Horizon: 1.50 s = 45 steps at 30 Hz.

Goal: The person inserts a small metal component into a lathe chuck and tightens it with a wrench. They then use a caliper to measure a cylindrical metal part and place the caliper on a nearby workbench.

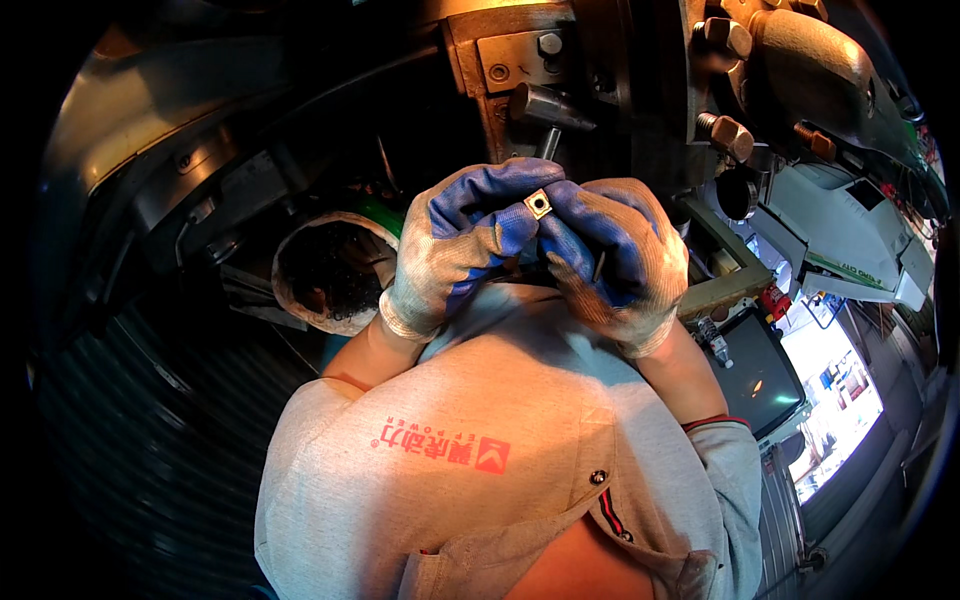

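Note:
A small square metal cutting insert [538,204] with a round hole through its middle is pinched between my two gloved hands, at chest height. My left hand [440,240], in a white and blue work glove, has its thumb and index finger closed at the insert's left side. From the right, the fingertips of my right hand [628,250], gloved alike, press against the same piece. A thin dark thing shows by the curled lower fingers of the right hand; its kind cannot be made out.
Behind my hands stands heavy machinery with large bolts [727,38] and a metal cylinder [540,105] on a rod. Left of my left hand is a round, pale-rimmed container [285,265] with dark contents. A dark flat panel [755,375] lies at right, beside a small bottle [717,345].

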{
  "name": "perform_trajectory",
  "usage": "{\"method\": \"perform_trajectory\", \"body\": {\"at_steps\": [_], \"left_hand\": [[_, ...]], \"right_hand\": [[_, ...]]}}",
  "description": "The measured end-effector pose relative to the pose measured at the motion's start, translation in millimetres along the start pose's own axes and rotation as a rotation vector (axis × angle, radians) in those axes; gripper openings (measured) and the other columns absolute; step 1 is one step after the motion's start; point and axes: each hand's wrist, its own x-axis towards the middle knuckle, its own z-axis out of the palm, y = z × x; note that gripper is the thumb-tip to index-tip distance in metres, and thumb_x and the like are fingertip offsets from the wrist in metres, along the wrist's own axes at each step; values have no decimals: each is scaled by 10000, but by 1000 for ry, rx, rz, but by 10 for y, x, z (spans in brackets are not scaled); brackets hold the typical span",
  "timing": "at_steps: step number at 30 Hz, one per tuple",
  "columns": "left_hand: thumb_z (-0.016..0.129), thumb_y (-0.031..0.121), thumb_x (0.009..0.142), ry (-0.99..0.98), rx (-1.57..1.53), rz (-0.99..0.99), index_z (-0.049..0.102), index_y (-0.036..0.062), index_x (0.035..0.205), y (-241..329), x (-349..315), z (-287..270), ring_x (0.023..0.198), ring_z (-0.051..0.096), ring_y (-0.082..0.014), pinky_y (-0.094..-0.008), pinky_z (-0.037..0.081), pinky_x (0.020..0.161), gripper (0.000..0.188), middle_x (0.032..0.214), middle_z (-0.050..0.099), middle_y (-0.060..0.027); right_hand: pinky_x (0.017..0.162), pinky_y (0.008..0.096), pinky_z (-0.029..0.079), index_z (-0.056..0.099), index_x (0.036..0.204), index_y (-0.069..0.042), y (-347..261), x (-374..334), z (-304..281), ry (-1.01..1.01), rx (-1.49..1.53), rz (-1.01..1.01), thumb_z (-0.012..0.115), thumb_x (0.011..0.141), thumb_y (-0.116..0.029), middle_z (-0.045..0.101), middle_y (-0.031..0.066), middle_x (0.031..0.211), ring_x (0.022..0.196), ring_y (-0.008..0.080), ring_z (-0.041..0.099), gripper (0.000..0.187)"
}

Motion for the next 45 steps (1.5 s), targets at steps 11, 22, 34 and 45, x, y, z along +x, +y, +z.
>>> {"method": "perform_trajectory", "body": {"at_steps": [11,22,34,45], "left_hand": [[739,166,850,30,81,33,627,-16,1186,-8,-30,44,1032,651,-205,-329,520,941,397,1140,663,-138],[737,102,837,0,362,299,642,-28,1138,-35,-82,74,1033,651,-214,-337,528,928,342,1120,663,-148],[733,119,823,-152,703,536,658,2,1098,-46,-63,-7,990,664,-233,-334,542,865,308,1092,662,-155],[671,80,898,-300,488,696,574,-11,1170,224,278,469,986,646,-221,-332,536,861,302,1168,634,-177]], "right_hand": [[750,352,576,639,1097,-27,-30,26,-11,45,73,32,752,776,-51,669,154,1027,900,289,678,342],[743,311,565,650,1027,0,-95,-66,9,144,260,182,780,777,-59,672,138,977,873,235,684,288],[716,333,563,644,980,-10,-52,-105,-136,47,185,160,767,789,-94,662,145,938,811,246,686,242],[751,330,530,662,1034,-28,-680,249,-1525,104,-342,1,728,808,-108,669,116,953,847,208,663,248]]}}
